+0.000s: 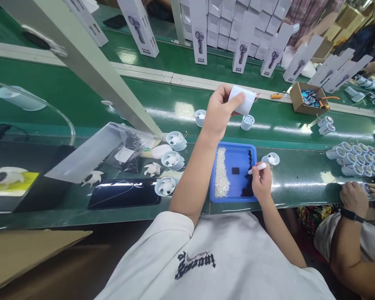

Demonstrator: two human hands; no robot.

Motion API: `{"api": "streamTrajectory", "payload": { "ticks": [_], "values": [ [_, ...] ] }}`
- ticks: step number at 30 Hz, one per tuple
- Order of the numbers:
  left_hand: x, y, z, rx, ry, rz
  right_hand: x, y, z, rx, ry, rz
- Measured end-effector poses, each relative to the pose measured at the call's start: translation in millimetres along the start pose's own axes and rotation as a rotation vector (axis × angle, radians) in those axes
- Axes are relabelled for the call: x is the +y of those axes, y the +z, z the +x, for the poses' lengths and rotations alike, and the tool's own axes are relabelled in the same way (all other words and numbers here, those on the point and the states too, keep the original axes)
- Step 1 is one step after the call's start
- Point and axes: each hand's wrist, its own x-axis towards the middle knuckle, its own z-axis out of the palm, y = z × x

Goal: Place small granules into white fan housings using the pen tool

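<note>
Presently, our left hand [221,104] grips a pale cylinder [248,102] raised beyond the blue tray [234,185], thumb laid on its side, other fingers partly hidden. Our right hand [262,183] pinches a white stick [261,166], tip toward the black pieces [247,188]. We note the tray's near rim close to the bench [300,175] edge; right of it, past one fan housing [272,158], open green surface reaches the clustered cylinders [358,159].
</note>
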Motion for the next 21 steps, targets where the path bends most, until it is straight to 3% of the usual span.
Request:
{"api": "streamTrajectory", "payload": {
  "ticks": [6, 14, 16, 21],
  "values": [
    [-4, -0.1, 1, 0.018, -0.018, -0.004, -4, -3, 5, -0.060, -0.006, -0.032],
    [-9, 6.9, -1, -0.014, -0.068, -0.048, -34, 4, 23, -0.371, -0.146, 0.049],
    [-5, 10.5, -4, -0.022, -0.102, -0.049, -43, 4, 26, -0.308, -0.174, 0.094],
    [9, 18.3, -15, -0.094, -0.197, -0.024, -71, -12, 38, 0.139, -0.270, 0.325]
  ]
}}
